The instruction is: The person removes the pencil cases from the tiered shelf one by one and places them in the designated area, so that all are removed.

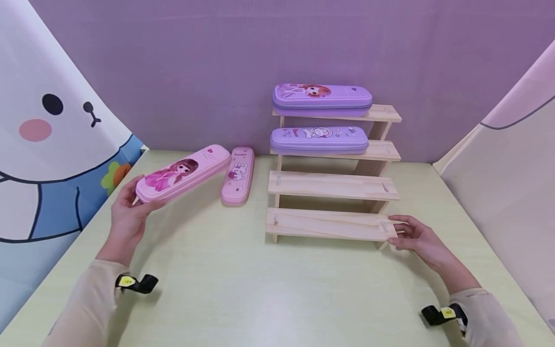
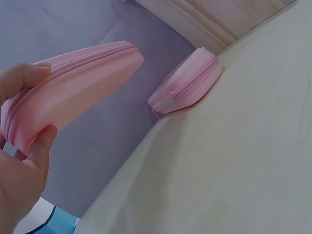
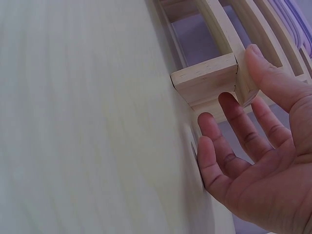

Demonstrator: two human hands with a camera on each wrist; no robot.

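My left hand [image 1: 130, 212] grips the near left end of a pink pencil case [image 1: 182, 174] with a doll picture on its lid. The left wrist view shows this case raised off the table, its zipper side facing the camera. Beside its far end, a second pink pencil case [image 1: 237, 176] with a rabbit print lies on the table. At the right end of the stepped wooden shelf [image 1: 331, 224], my right hand [image 1: 420, 241] holds the lowest board, the thumb [image 3: 273, 78] against its edge and the fingers curled around the end.
A purple pencil case [image 1: 323, 99] with a doll picture lies on the shelf's top step, and a lilac pencil case [image 1: 319, 140] with a rabbit print on the step below. Behind the table hangs a purple cloth [image 1: 195, 72]; printed cloths flank both sides.
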